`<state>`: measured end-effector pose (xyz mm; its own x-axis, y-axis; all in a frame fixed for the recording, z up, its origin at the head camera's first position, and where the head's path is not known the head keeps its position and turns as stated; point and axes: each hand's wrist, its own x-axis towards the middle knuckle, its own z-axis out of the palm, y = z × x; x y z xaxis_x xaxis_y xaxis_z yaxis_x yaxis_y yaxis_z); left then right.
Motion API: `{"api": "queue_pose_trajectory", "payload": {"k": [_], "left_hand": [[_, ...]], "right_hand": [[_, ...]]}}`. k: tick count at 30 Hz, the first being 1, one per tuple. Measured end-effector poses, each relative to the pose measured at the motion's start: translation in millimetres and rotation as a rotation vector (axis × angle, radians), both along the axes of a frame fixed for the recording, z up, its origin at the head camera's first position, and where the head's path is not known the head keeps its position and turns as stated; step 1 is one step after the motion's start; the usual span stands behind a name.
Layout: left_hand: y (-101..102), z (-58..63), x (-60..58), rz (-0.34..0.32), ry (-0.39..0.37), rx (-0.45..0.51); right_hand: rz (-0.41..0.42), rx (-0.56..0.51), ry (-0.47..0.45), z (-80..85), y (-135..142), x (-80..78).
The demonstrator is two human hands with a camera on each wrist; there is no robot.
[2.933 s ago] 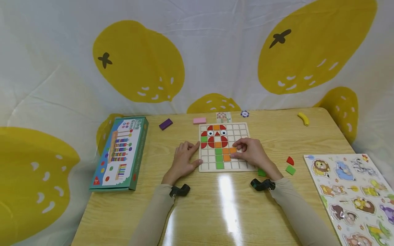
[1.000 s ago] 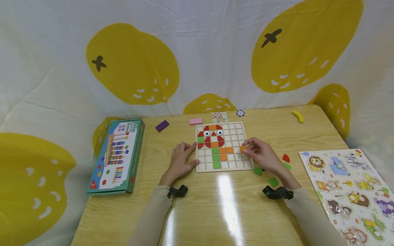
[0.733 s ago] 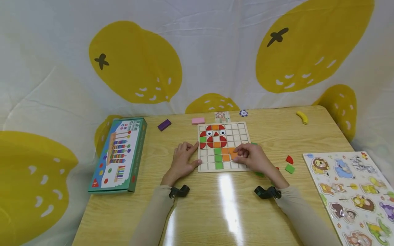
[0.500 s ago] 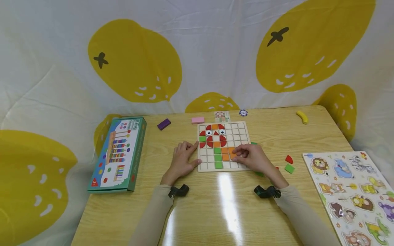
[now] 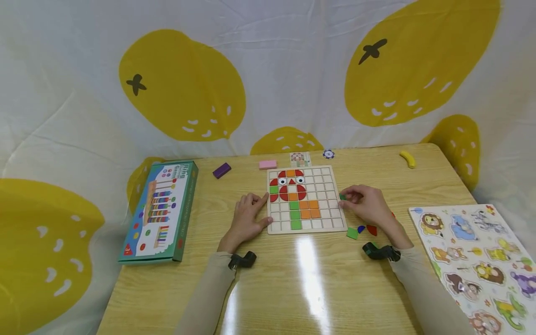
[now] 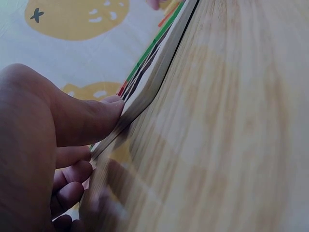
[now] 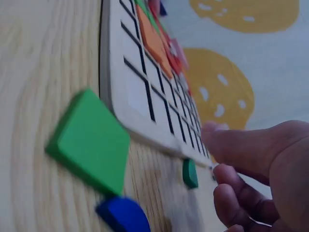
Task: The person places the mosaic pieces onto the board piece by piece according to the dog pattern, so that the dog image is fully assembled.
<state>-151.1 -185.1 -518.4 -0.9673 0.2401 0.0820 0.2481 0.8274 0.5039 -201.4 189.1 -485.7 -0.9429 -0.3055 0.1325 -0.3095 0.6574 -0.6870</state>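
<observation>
A wooden grid board (image 5: 326, 187) holds red, orange and green tiles in its left half, with a block of orange tiles (image 5: 309, 209) low in the middle. My left hand (image 5: 247, 221) rests at its left side, index finger and thumb touching the edge; in the left wrist view the thumb (image 6: 91, 121) presses on the rim. Beyond the right edge, my right hand (image 5: 366, 204) has thumb and index finger around a small green piece (image 5: 342, 197). In the right wrist view a gap shows between the thumb (image 7: 241, 147) and the fingers.
Near the board's lower right corner lie a green square (image 5: 352, 232), a blue piece (image 5: 361, 229) and a red piece (image 5: 371, 230). A picture card (image 5: 300, 159), pink block (image 5: 267, 164) and purple block (image 5: 222, 170) lie behind. A game box (image 5: 161, 209) stands left, an animal puzzle (image 5: 473, 251) right.
My right hand has let go of an orange square, which now lies in the grid, and has moved right off the board to the green piece. My left hand has stayed at the board's edge.
</observation>
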Motion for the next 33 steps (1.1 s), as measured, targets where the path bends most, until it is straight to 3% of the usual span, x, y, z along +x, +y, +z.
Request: {"api": "queue_pose_trajectory", "payload": {"k": [6,13,21,27,33], "left_hand": [[-3,-0.8,-0.6,0.01,0.018,0.012],[-1,-0.8,-1.7,0.006,0.003,0.016],[2,0.2,-2.5,-0.005,0.024,0.021],[1,0.3,-1.5,0.007,0.014,0.01],[0,-0.3,-0.8,0.008,-0.002,0.015]], "right_hand": [[0.021,0.085,-0.064,-5.9,16,-9.4],[0.007,0.108,-0.053,-5.6,12,-17.1],[0.002,0.134,-0.11,1.4,13,-13.4],[-0.04,0.016,-0.031,2.5,10,-8.5],[0.011,-0.058,0.103,0.6,-13,-5.1]]}}
